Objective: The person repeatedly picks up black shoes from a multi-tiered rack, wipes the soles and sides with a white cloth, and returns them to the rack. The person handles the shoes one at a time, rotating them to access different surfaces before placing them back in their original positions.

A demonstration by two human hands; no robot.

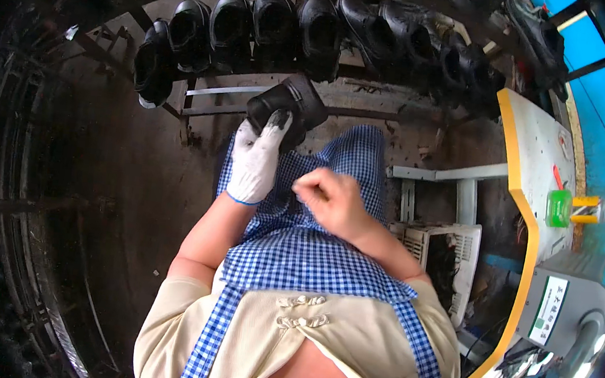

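My left hand, in a white glove with dark-stained fingertips, grips a black shoe and holds it up in front of the shoe rack. Its thumb side presses against the shoe, while the other fingers are partly hidden. My bare right hand hovers over the blue checked apron, apart from the shoe. Its fingers are curled into a pinch and slightly blurred. Whatever lies between them, if anything, cannot be made out.
Several black shoes stand in a row on a dark metal rack ahead. On my right is a white worktable with a yellow edge, bearing a green-labelled jar and a grey machine. A white plastic crate stands below.
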